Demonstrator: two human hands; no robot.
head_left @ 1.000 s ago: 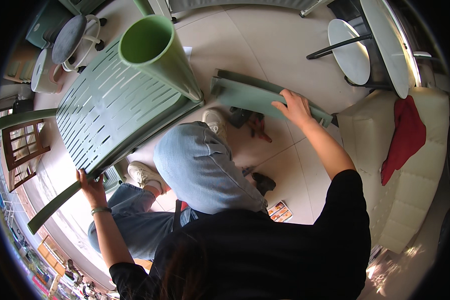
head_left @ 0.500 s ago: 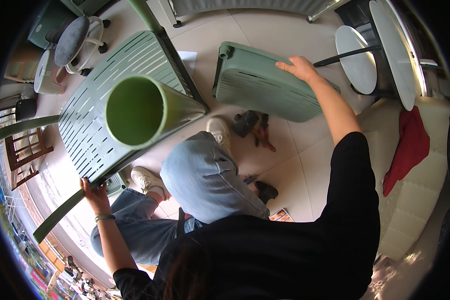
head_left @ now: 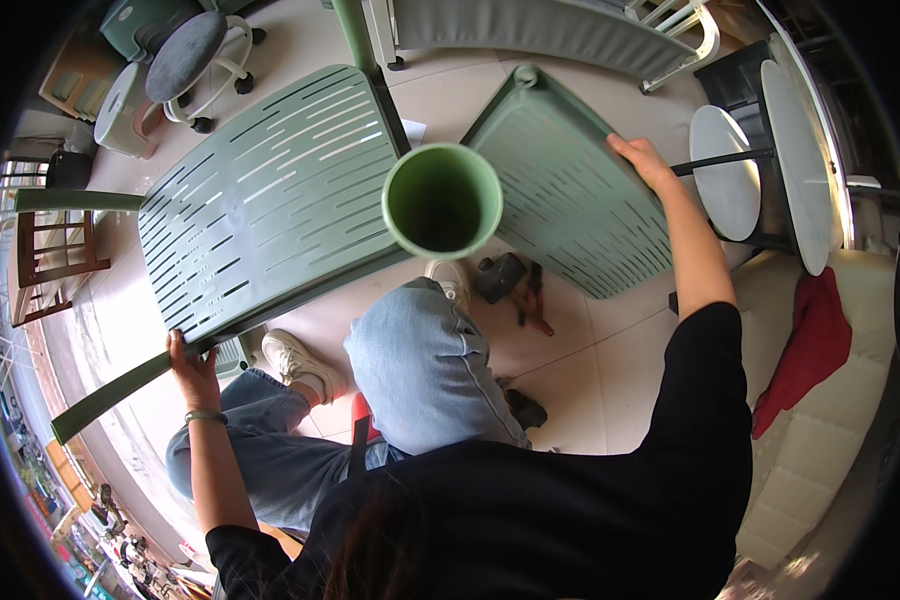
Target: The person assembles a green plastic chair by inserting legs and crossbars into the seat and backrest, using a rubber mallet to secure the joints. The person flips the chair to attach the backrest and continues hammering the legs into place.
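A large slatted green shelf panel (head_left: 270, 200) stands in front of me on the left, with flat green posts at its corners. My left hand (head_left: 196, 378) is closed round its near-left edge, beside a post (head_left: 110, 400). My right hand (head_left: 646, 163) grips the right edge of a second slotted green panel (head_left: 590, 200), a shallow tray shape tilted above the floor. Between the two panels, a round hollow green tube (head_left: 442, 160) points its open end up toward me, hiding the big panel's near-right corner and part of the second panel's left side.
A dark mallet head (head_left: 500, 277) and red-handled pliers (head_left: 536, 312) lie on the tiled floor by my shoe. A cream padded seat (head_left: 820, 400) with a red cloth (head_left: 805, 345) is at right, near round white tabletops (head_left: 725, 172). Behind stand a grey stool (head_left: 187, 55) and a grey cot (head_left: 540, 25).
The second panel has turned and tipped in my right hand, its far corner rising toward the tube and more of its slotted face showing. The tube appears farther right, more end-on. My left hand keeps its hold.
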